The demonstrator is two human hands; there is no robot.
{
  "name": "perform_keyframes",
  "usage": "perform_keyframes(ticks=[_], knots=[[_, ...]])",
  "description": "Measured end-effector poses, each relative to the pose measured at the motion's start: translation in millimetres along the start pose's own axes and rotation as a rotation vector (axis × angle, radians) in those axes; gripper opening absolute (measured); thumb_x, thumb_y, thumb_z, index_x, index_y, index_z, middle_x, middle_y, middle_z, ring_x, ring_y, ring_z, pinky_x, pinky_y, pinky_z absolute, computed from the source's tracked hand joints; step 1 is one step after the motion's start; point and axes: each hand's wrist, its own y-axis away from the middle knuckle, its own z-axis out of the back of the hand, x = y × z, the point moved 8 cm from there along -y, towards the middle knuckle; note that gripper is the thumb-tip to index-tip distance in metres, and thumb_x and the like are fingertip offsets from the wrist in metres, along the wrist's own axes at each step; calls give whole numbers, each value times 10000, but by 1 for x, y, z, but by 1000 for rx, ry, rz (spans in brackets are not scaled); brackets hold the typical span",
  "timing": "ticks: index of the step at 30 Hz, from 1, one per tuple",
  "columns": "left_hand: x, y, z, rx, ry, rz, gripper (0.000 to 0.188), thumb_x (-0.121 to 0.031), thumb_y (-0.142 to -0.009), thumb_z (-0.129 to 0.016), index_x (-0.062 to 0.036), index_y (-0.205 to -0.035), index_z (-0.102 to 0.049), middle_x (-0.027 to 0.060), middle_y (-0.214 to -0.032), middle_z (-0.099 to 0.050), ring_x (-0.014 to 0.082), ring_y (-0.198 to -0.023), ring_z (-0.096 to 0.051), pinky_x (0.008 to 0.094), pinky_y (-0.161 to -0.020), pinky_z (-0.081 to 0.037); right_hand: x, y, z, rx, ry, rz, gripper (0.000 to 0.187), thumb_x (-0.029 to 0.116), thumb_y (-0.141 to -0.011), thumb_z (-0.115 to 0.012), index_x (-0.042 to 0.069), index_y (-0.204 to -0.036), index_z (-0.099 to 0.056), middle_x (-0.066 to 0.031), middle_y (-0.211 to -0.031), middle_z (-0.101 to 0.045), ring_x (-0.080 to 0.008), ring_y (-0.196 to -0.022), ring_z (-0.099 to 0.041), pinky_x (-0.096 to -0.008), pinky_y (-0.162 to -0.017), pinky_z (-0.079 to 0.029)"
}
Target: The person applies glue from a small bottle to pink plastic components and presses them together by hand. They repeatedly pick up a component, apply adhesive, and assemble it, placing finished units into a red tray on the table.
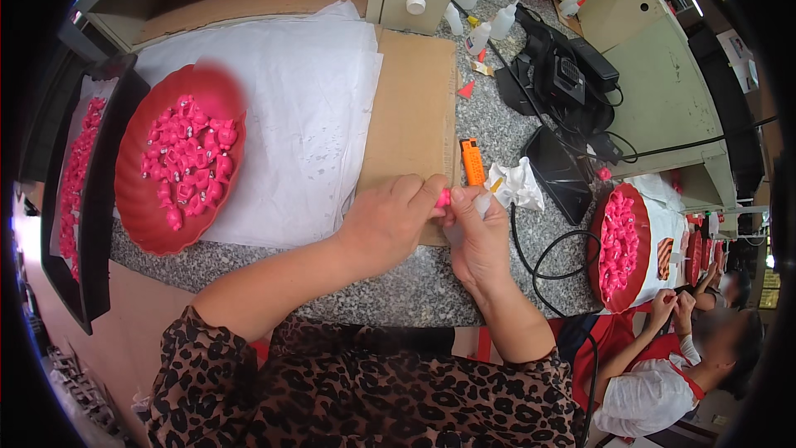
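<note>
Over the granite worktop's front edge, my two hands meet in the middle of the head view. A small glossy pink plastic piece shows between the fingertips, pinched by my left hand, which is closed. My right hand is closed too, its thumb and finger close against the piece. It also grips a small white squeeze bottle with a yellowish tip pointing up and away. Much of the pink piece is hidden by fingers. Beneath the hands lies a sheet of brown cardboard.
Left stands a red scalloped bowl of pink pieces, beside a black tray. An orange tool, crumpled white paper, a black cable and several glue bottles lie right. A co-worker sits far right.
</note>
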Motion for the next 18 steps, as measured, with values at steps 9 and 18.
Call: perform_keyframes(ticks=[9, 18], knots=[[0, 0, 0, 8, -14, 8, 391, -67, -713, -606, -22, -1086, -497, 82, -737, -466, 243, -667, -514, 331, -552, -431, 1, 0, 0, -18, 9, -9, 127, 134, -808, -625, 42, -769, -546, -16, -666, -529, -88, -609, -468, -221, -599, -393], [0, -1, -2, 12, -36, -1, 383, -75, -712, -609, -20, -1074, -499, 79, -731, -468, 238, -666, -516, 327, -545, -427, 0, 0, 1, -29, 12, -8, 127, 135, -811, -622, 42, -768, -547, -14, -666, -533, -81, -602, -469, -217, -589, -394]])
